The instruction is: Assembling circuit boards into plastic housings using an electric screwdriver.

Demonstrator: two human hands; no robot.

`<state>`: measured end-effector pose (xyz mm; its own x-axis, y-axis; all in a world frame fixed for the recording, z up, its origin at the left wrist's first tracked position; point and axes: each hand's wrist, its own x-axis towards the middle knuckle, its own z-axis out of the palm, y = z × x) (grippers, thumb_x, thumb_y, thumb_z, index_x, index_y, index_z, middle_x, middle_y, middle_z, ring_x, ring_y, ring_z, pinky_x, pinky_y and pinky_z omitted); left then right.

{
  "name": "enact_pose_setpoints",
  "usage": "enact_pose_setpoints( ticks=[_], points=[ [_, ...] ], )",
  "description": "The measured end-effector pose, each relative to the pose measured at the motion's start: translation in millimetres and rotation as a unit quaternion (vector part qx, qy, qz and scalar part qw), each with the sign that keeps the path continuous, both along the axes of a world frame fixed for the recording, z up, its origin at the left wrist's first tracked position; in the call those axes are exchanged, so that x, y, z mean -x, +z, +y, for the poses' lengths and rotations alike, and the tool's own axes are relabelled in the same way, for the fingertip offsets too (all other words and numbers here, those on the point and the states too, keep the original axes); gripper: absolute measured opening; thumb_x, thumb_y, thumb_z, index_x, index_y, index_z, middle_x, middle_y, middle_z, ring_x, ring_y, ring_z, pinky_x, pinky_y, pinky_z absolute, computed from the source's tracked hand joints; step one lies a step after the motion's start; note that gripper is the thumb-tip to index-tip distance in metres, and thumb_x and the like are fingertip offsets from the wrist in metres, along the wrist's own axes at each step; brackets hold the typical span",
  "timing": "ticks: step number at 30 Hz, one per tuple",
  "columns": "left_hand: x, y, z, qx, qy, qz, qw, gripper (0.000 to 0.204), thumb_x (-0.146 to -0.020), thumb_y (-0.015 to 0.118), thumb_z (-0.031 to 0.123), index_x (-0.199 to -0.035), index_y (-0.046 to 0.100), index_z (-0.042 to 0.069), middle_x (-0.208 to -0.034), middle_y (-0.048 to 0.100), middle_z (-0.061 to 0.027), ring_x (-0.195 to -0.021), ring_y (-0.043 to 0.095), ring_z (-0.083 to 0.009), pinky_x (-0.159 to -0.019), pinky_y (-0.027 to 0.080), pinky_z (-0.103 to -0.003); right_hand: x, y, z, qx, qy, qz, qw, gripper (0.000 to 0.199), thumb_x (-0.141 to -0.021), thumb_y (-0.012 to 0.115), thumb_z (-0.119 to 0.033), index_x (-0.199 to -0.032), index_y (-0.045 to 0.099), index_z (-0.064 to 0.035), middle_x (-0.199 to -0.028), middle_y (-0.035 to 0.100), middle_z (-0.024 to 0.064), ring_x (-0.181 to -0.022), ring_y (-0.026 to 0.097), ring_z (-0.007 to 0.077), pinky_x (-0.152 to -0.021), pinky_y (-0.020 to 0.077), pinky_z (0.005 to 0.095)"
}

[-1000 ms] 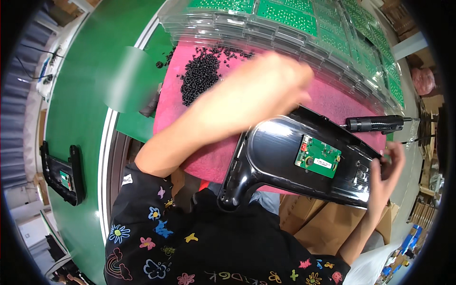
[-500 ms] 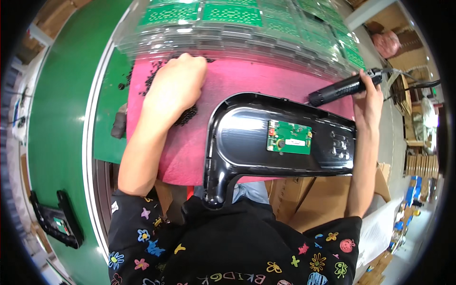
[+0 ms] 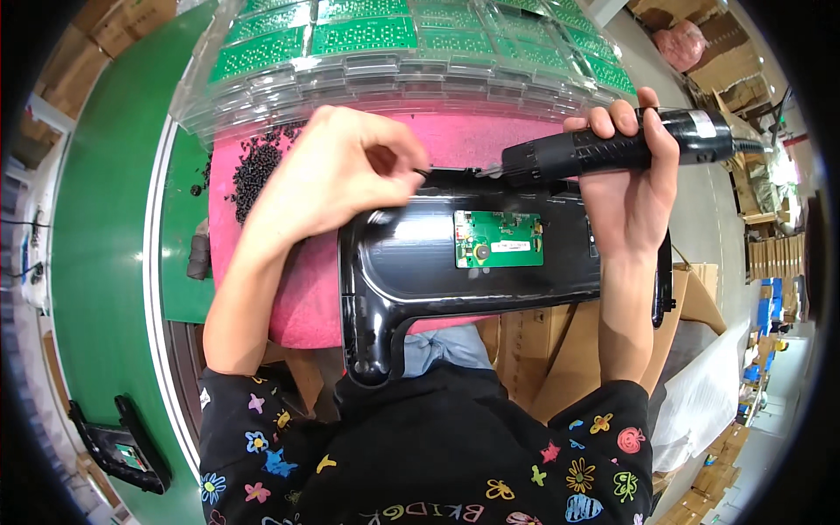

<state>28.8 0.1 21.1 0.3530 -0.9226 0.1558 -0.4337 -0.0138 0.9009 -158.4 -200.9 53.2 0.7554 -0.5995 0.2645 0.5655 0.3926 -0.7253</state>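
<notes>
My right hand [image 3: 628, 188] is wrapped round a black electric screwdriver [image 3: 560, 157], held nearly level with its bit pointing left. The fingertips of my left hand [image 3: 341, 171] are pinched at the end of that bit, on what looks like a small black screw, mostly hidden by the fingers. Under both hands lies a black plastic housing [image 3: 402, 271] with a rounded, bent shape, its hollow side up. Inside it sits a green circuit board [image 3: 499, 249]. Left of it, a pile of small black screws [image 3: 255, 175] lies on the pink mat [image 3: 302, 306].
Stacked clear plastic trays [image 3: 367, 83] of green boards stand along the mat's far edge. A dark lump [image 3: 199, 255] rests on the green surface at left. Another black housing [image 3: 118, 446] lies on the green bench [image 3: 109, 262]. Cardboard [image 3: 560, 367] is below right.
My left hand has come from the screw pile rightward to the bit. The screwdriver has swung left and level over the housing's far edge. The head view has shifted somewhat.
</notes>
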Motion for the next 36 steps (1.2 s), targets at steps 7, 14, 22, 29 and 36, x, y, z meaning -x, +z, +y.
enact_pose_setpoints(
  ticks=[7,14,22,29,36],
  points=[
    [26.8,-3.1,-12.3,0.037,-0.047,0.199,0.978,0.014,-0.080,0.074,-0.007,-0.093,0.073,-0.004,-0.087,0.069,-0.0051,-0.076,0.064,-0.0092,-0.070,0.052,-0.022,12.6,12.8,30.9,-0.025,0.084,-0.070,0.994,0.033,-0.096,0.059,-0.018,-0.126,0.052,-0.0095,-0.084,0.049,-0.0026,-0.083,0.047,0.0127,-0.096,0.0341,0.0384],
    [25.3,-9.0,-6.1,0.043,-0.103,0.285,0.952,0.015,-0.083,0.072,-0.006,-0.098,0.070,-0.004,-0.088,0.071,-0.0075,-0.079,0.068,-0.0109,-0.072,0.056,-0.024,27.7,23.9,46.0,0.043,0.069,-0.102,0.991,0.038,-0.091,0.067,-0.017,-0.125,0.050,-0.0130,-0.081,0.050,-0.0073,-0.080,0.049,0.0082,-0.093,0.0333,0.0355],
    [28.6,-6.0,-7.5,0.035,-0.125,0.277,0.952,0.017,-0.082,0.073,-0.007,-0.098,0.069,-0.004,-0.088,0.071,-0.0085,-0.079,0.069,-0.0119,-0.071,0.057,-0.023,42.6,37.8,44.1,0.086,0.022,-0.154,0.984,0.041,-0.083,0.073,-0.012,-0.118,0.053,-0.0140,-0.077,0.052,-0.0088,-0.076,0.050,0.0068,-0.088,0.0318,0.0330],
    [32.2,-5.2,-7.0,0.035,-0.130,0.288,0.948,0.022,-0.078,0.076,-0.009,-0.099,0.069,-0.005,-0.094,0.071,-0.0098,-0.083,0.069,-0.0129,-0.074,0.056,-0.023,43.2,35.9,47.6,0.088,0.050,-0.161,0.982,0.041,-0.080,0.077,-0.011,-0.113,0.053,-0.0174,-0.074,0.053,-0.0089,-0.074,0.051,0.0074,-0.089,0.0321,0.0344],
    [29.1,-4.0,-7.1,0.009,-0.171,0.199,0.965,0.019,-0.077,0.077,-0.007,-0.095,0.070,-0.005,-0.093,0.070,-0.0102,-0.083,0.068,-0.0144,-0.075,0.055,-0.027,42.7,33.3,51.0,0.113,0.049,-0.149,0.981,0.042,-0.080,0.078,-0.012,-0.114,0.053,-0.0183,-0.075,0.054,-0.0094,-0.074,0.051,0.0080,-0.089,0.0326,0.0345]
  ],
)
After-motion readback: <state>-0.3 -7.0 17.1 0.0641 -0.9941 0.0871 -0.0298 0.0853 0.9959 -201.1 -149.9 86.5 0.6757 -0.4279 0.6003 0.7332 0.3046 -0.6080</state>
